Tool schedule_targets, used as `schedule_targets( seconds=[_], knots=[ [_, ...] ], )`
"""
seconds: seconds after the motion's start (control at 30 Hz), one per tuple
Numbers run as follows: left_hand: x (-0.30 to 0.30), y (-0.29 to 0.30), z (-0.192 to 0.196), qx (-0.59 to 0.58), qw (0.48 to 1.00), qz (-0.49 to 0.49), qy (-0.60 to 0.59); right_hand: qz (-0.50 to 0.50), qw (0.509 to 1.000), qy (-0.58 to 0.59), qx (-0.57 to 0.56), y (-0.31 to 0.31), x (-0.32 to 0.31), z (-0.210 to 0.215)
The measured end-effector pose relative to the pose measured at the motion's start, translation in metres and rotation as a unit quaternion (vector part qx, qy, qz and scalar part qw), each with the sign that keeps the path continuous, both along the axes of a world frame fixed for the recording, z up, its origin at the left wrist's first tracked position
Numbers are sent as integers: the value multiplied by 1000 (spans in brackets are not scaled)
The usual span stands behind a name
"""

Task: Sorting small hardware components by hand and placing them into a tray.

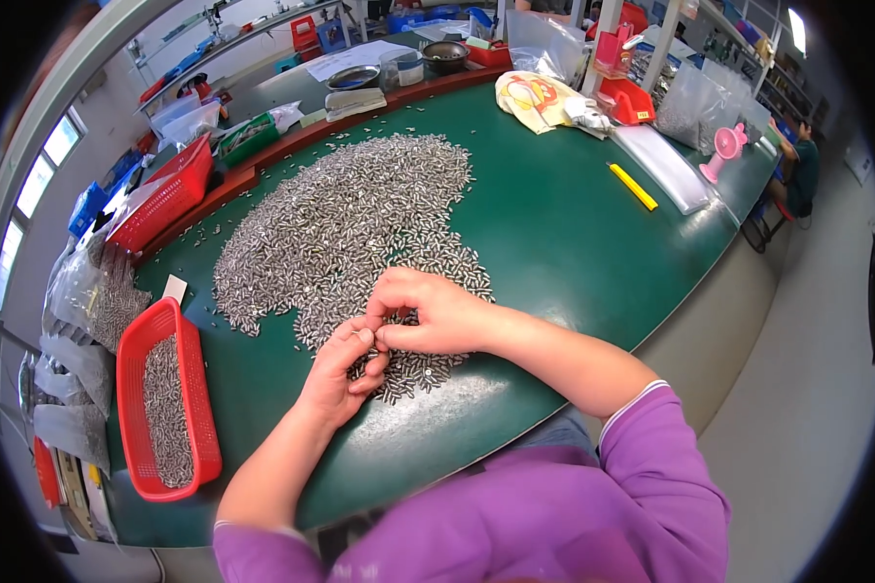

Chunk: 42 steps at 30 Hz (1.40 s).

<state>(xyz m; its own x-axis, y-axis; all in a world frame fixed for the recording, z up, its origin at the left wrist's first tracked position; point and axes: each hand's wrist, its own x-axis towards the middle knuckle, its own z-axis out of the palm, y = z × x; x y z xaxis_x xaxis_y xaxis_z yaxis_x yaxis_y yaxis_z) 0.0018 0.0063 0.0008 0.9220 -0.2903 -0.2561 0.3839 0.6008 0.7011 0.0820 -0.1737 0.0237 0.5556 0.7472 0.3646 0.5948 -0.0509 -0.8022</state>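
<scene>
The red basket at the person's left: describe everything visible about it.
The red basket is a long rectangular tray of what looks like plastic mesh, with a solid rolled rim and rounded corners. It lies flat on the green table, near its left edge. Small grey metal pins partly fill it. A small white card lies just past its far end. Neither hand touches it.

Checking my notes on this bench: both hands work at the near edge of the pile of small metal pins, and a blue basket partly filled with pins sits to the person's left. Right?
Not quite: in the head view the basket is red, not blue. The rest holds: left hand and right hand meet at the near edge of the pin pile.
</scene>
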Motion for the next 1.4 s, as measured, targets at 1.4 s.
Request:
schedule_targets(
  seconds=[1.4],
  knots=[
    [1,0,2,17,999,13,28,-110,948,-214,-210,-11,14,-15]
  ],
)
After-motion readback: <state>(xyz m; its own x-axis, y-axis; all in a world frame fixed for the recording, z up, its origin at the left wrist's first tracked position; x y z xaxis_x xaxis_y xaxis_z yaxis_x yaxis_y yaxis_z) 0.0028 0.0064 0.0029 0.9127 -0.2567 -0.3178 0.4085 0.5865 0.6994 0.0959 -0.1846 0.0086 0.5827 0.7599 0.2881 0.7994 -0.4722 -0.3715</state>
